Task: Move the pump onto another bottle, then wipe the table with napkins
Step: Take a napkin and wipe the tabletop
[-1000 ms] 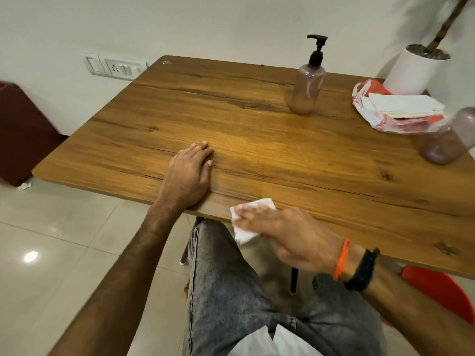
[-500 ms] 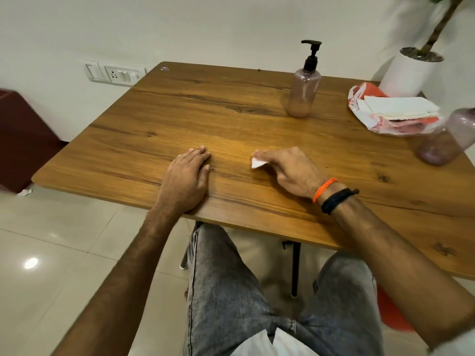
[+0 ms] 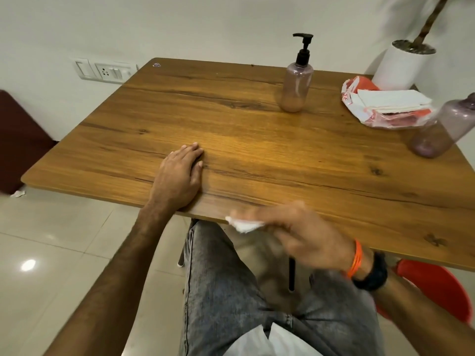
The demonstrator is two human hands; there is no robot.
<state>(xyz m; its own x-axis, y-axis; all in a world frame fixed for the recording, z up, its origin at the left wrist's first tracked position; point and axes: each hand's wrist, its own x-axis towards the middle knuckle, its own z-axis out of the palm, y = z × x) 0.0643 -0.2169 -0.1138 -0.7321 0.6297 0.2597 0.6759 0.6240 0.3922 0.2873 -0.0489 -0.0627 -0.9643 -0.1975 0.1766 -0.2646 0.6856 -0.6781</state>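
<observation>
The right hand, blurred with motion, now sits at the near edge of the wooden counter, its fingers pinching a crumpled white napkin that overhangs that edge; half a second ago the same hand pressed the napkin further in on the counter, just right of the left hand, and a second ago it was at the near edge much as it is now. The left hand has not moved across the frames: it lies palm down near the near edge, toward the left side, fingers straight and close together, holding nothing. The bottle with the black pump stands upright near the far edge, right of the middle, where it stood before. A second bottle, with no pump on it, stands close to the right edge, distorted by the lens so its lean cannot be judged. Between the two bottles, toward the far right corner, a red and white wrapper holds a stack of folded white napkins. A white plant pot stands at the far right corner behind the wrapper. An orange thread and a black band circle the right wrist.
</observation>
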